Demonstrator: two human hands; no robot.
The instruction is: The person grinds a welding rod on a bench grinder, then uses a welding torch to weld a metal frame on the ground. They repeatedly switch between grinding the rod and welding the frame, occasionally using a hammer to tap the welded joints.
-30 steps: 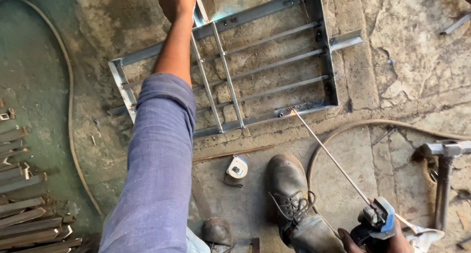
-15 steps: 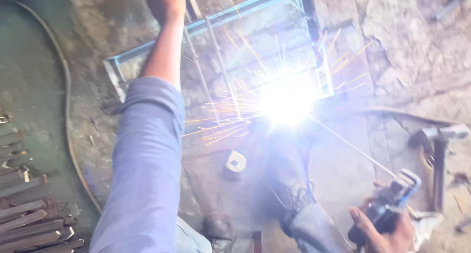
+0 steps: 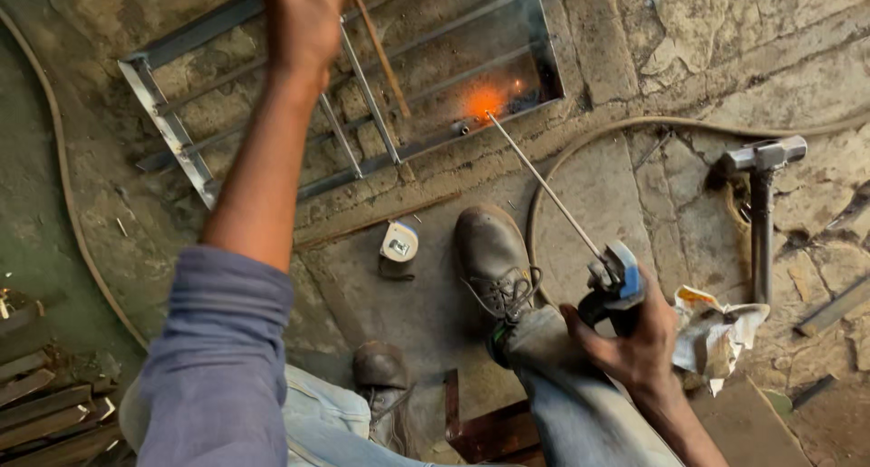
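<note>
Right hand [image 3: 634,340] grips the electrode holder [image 3: 616,277], rod at the glowing weld (fresh); left hand [image 3: 304,19] holds a grille bar [image 3: 367,91], other joints apparently left

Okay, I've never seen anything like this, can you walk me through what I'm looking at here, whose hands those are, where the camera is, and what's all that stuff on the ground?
The camera sits on a person's head and looks down, so you see their own arms, legs and shoes from above. There is no machine, only two bare hands. The right hand grips a welding electrode holder; its long thin rod reaches to a metal grille frame lying on the cracked stone floor, where an orange spot glows at the rod's tip. The left hand is raised over the frame, its fingers closed on a thin stick. Nearby lie a tape measure, a hammer, a cable and crumpled paper.
</note>
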